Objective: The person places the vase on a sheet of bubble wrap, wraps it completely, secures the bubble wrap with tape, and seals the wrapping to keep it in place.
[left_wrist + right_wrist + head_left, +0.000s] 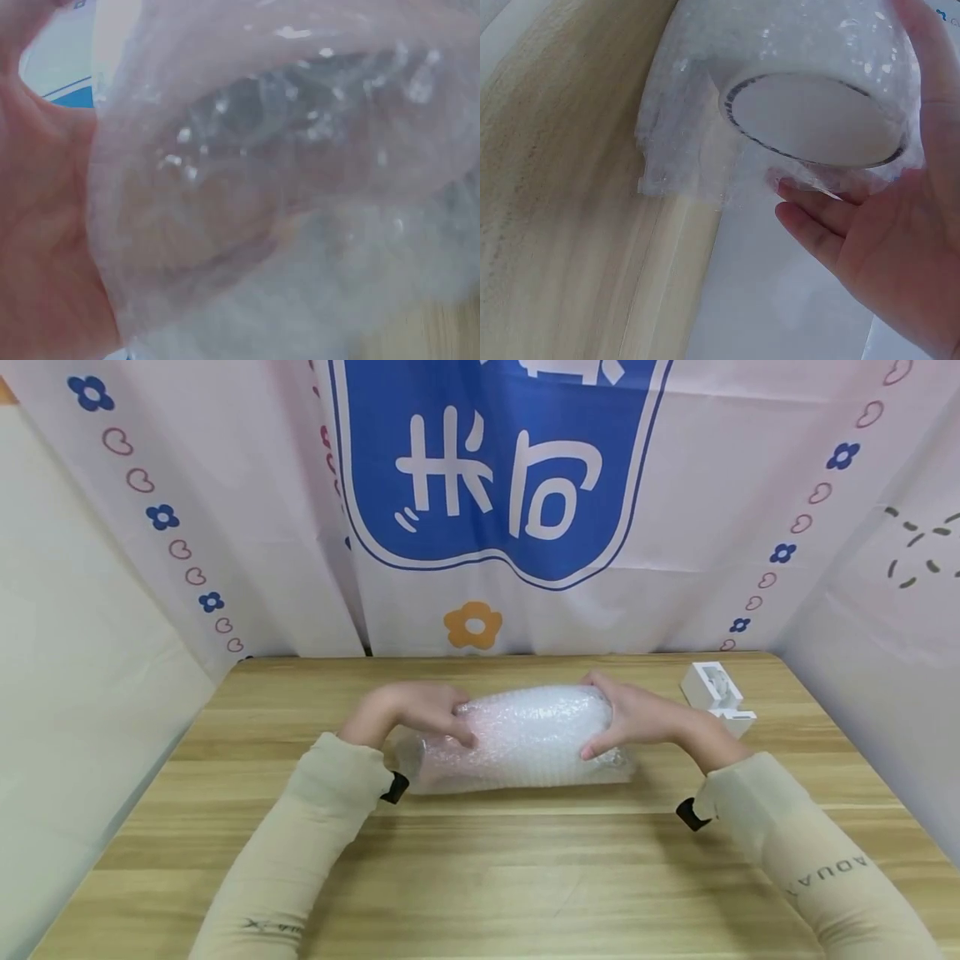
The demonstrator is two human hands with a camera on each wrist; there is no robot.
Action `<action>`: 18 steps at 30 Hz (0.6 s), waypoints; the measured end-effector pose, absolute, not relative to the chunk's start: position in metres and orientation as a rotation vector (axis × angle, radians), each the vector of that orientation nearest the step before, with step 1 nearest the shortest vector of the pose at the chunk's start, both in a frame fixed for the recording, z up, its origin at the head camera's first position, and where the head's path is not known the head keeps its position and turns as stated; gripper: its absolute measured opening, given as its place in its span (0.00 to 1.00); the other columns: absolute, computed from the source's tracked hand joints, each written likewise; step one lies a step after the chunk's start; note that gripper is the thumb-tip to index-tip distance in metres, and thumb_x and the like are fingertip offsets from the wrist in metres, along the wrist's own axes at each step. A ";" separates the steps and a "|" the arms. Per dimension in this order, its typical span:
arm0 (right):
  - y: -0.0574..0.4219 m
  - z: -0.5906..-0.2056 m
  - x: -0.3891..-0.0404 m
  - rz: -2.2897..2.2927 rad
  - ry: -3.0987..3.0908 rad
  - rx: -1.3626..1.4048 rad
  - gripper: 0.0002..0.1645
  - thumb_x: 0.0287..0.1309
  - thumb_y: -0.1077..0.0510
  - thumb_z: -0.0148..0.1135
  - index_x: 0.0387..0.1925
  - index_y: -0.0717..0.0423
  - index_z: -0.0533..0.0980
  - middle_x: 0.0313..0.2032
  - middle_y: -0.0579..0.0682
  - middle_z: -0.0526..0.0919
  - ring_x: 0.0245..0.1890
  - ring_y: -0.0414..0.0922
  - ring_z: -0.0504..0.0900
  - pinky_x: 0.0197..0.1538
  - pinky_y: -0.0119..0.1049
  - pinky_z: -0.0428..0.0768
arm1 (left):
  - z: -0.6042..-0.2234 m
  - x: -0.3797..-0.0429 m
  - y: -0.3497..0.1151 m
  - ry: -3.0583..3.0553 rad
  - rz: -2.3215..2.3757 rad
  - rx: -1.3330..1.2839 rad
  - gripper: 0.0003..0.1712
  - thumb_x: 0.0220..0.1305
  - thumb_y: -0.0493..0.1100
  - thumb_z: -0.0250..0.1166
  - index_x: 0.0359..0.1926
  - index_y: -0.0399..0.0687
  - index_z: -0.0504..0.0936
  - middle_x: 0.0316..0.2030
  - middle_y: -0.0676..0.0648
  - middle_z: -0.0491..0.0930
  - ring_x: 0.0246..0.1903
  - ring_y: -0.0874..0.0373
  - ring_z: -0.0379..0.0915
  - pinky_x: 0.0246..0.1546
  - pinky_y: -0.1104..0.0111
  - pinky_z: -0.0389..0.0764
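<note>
A bundle of clear bubble wrap (536,735) lies sideways across the table, rolled around a pale rounded object. At its right end, the right wrist view shows a round white face with a dark patterned rim (817,120) inside the wrap; the rest of that object is blurred by the plastic. My left hand (431,712) grips the bundle's left part, thumb on the near side. Round the right end curls my right hand (633,717), with the thumb in front and fingers over the far side. Loose wrap (427,768) flares out at the left end.
Behind my right wrist, a small white open-sided box (710,685) stands with something clear in it, a white piece (737,721) close beside it. A printed curtain (300,585) hangs along the back edge of the wooden table (487,877).
</note>
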State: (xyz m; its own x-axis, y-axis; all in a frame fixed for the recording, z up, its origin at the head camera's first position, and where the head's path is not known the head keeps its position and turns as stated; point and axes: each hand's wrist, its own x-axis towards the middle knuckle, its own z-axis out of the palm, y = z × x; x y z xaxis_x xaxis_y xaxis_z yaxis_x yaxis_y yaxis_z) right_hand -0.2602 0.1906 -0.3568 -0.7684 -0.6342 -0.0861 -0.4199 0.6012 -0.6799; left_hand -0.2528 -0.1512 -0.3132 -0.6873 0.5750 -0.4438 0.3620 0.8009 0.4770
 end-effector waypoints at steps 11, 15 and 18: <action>0.192 -0.366 -0.264 -1.045 2.448 -0.764 0.61 0.44 0.46 0.83 0.70 0.60 0.55 0.60 0.64 0.73 0.55 0.58 0.78 0.55 0.53 0.81 | -0.317 -0.264 -0.133 2.265 0.432 0.534 0.41 0.45 0.50 0.81 0.59 0.40 0.76 0.48 0.46 0.80 0.49 0.50 0.78 0.52 0.55 0.82; 0.193 -0.368 -0.266 -1.071 2.425 -0.748 0.63 0.46 0.47 0.82 0.73 0.62 0.53 0.61 0.65 0.72 0.56 0.58 0.77 0.57 0.56 0.79 | -0.322 -0.268 -0.135 2.278 0.452 0.531 0.37 0.45 0.47 0.79 0.56 0.39 0.76 0.46 0.45 0.80 0.47 0.50 0.78 0.49 0.57 0.83; 0.192 -0.370 -0.266 -1.091 2.410 -0.733 0.65 0.46 0.47 0.82 0.74 0.63 0.51 0.61 0.66 0.72 0.56 0.58 0.77 0.58 0.56 0.78 | -0.324 -0.270 -0.137 2.261 0.480 0.533 0.36 0.45 0.46 0.79 0.55 0.40 0.76 0.46 0.45 0.81 0.47 0.50 0.79 0.48 0.58 0.83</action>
